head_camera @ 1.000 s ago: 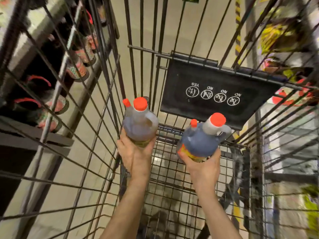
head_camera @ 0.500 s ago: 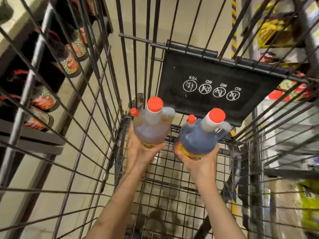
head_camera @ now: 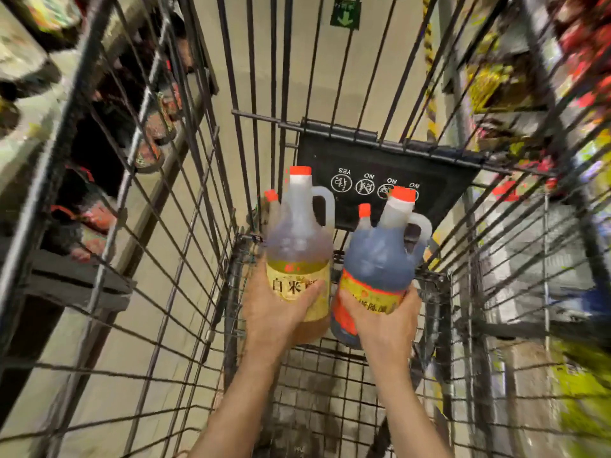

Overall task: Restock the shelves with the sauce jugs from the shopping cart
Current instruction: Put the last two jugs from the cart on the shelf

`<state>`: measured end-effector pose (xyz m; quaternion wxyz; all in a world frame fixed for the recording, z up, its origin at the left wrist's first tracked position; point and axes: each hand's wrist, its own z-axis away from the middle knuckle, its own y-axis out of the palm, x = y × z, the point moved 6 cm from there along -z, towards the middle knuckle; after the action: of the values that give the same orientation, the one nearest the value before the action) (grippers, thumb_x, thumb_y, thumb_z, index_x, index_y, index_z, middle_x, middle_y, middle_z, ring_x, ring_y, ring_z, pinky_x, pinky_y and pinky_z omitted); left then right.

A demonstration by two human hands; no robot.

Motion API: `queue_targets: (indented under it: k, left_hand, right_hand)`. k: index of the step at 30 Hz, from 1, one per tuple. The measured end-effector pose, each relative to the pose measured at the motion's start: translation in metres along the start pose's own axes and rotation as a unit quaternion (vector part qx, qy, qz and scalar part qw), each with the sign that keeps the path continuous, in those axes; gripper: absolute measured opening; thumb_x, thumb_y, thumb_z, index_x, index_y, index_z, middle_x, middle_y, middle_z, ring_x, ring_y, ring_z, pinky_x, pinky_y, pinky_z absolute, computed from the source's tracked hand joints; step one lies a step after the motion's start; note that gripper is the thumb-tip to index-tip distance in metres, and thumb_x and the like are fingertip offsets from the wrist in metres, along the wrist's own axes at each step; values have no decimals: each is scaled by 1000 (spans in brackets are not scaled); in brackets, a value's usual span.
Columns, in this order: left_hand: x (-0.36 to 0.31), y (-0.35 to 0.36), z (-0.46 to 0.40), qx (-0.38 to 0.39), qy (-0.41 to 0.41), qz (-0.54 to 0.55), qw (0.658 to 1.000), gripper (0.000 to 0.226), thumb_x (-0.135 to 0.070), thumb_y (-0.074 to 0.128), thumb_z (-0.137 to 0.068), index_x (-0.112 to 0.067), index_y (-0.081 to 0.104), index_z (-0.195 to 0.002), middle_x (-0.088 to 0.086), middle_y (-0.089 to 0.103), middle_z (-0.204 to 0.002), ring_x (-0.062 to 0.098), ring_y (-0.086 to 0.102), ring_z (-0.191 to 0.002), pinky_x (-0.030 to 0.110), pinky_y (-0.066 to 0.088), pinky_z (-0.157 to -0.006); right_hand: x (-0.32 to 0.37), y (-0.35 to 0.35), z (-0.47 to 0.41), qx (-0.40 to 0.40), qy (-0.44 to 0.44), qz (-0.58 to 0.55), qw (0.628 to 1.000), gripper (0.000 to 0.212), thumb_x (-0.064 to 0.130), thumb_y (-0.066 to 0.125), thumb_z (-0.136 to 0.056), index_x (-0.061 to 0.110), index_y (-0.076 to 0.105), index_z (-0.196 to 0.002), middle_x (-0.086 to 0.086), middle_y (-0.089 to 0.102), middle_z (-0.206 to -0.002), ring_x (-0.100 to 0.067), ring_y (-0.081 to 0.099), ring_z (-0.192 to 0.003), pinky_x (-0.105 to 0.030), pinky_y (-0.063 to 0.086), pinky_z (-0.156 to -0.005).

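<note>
I hold two sauce jugs upright inside the wire shopping cart (head_camera: 231,292), side by side and almost touching. My left hand (head_camera: 274,312) grips the bottom of a pale jug (head_camera: 299,246) with a yellow label, an orange cap and a side handle. My right hand (head_camera: 383,319) grips the bottom of a dark jug (head_camera: 380,256) with a red and yellow label and an orange cap. Both jugs stand above the cart's mesh floor (head_camera: 330,391), just in front of the black child-seat flap (head_camera: 439,180).
Shelves on the left (head_camera: 76,279) hold dark jars and jugs with red handles (head_camera: 99,216). Shelves on the right (head_camera: 515,110) carry blurred yellow and red packets. Beige floor (head_camera: 185,325) runs between them, with a green arrow sign (head_camera: 345,13) ahead.
Both jugs have tipped from leaning away to upright, so their labels now face me. My hands have drawn closer together and the jugs sit lower in the cart.
</note>
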<state>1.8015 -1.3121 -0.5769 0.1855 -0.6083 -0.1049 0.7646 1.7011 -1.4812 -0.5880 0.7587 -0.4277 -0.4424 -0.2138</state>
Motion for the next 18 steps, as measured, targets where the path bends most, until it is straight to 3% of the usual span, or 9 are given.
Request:
queue_targets:
  k: [3, 6, 8, 11, 13, 14, 17, 18]
  left_hand:
    - [-24, -7, 23, 10, -27, 40, 999, 89, -49, 79, -56, -29, 39, -134, -5, 63, -111, 11, 61, -99, 29, 47, -90]
    - [-53, -17, 44, 16, -27, 64, 997, 77, -21, 78, -72, -22, 36, -137, -12, 61, -98, -12, 58, -77, 3, 42, -71]
    - [-75, -25, 59, 30, -19, 91, 995, 70, -14, 74, -76, -16, 37, -136, -19, 56, -93, -21, 53, -69, -2, 39, -61]
    - [-112, -39, 84, 46, 1, 136, 990, 70, -19, 76, -75, -18, 38, -134, -19, 55, -98, -21, 51, -76, 2, 41, -65]
    - [-138, -49, 99, 49, 21, 162, 985, 71, -32, 77, -68, -21, 41, -128, -22, 55, -98, -19, 55, -75, 2, 42, -66]
    - [-151, -53, 107, 55, 24, 177, 982, 70, -40, 73, -63, -22, 42, -124, -19, 58, -98, -16, 59, -77, 6, 46, -70]
    - [-190, -65, 133, 76, 34, 211, 974, 84, -55, 76, -57, -22, 44, -127, 0, 65, -106, 11, 66, -91, 38, 55, -82]
    - [-204, -69, 141, 81, 48, 218, 971, 82, -52, 79, -60, -21, 44, -128, 3, 65, -108, 14, 66, -91, 38, 55, -80]
  right_hand:
    - [26, -25, 13, -3, -5, -13, 1000, 104, 44, 86, -42, 9, 45, -131, -10, 49, -121, -22, 51, -109, -30, 39, -85]
    - [54, -55, 31, -12, -7, -45, 999, 111, 60, 73, -35, 12, 45, -132, -9, 50, -125, -25, 54, -111, -36, 45, -88]
    - [71, -77, 45, -24, -8, -62, 998, 113, 65, 70, -34, 14, 45, -132, -10, 53, -126, -27, 55, -112, -44, 48, -91]
    - [96, -111, 63, -43, -26, -76, 996, 117, 70, 72, -29, 18, 47, -131, -9, 57, -125, -29, 55, -114, -51, 46, -94]
    - [115, -133, 75, -41, -30, -85, 995, 112, 69, 73, -30, 23, 48, -128, -7, 59, -122, -28, 58, -112, -48, 47, -93]
    - [126, -144, 82, -40, -33, -89, 995, 107, 66, 72, -32, 23, 49, -128, -6, 60, -120, -26, 58, -110, -45, 47, -92]
    - [158, -179, 99, -48, -63, -102, 992, 100, 61, 69, -34, 22, 51, -124, -7, 61, -117, -26, 59, -108, -43, 47, -91]
    - [169, -190, 106, -54, -74, -107, 990, 99, 61, 68, -34, 22, 52, -123, -7, 61, -116, -26, 59, -107, -44, 47, -92]
